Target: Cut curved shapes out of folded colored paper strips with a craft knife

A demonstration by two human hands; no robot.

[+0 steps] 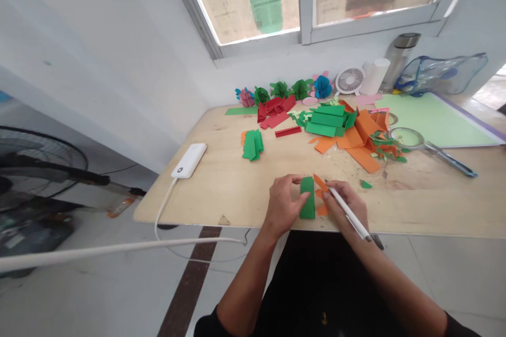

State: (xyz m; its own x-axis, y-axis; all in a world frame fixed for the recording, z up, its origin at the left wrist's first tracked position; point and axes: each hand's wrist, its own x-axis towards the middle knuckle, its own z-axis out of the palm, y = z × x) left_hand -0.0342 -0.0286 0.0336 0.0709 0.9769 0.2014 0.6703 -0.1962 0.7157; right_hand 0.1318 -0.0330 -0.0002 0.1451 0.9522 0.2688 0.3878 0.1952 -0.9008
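Observation:
Near the table's front edge lies a folded green paper strip [307, 198]. My left hand [283, 202] grips its left side between thumb and fingers. Just right of the strip, almost against it, is an orange cut paper piece [321, 195] with a scalloped edge. My right hand [344, 204] pinches this piece at its right side and also holds a white pen [350, 213], which slants down to the right across the hand. A small stack of green cut pieces [253, 145], with orange showing behind it, lies farther up and left.
Behind are red strips [276, 110], green strips [327, 120], orange paper [362, 129] and a magnifying glass [438, 154]. A power bank [190, 161] with a white cable sits left. Paper figures, a small fan [350, 81] and a bottle [401, 58] stand along the wall.

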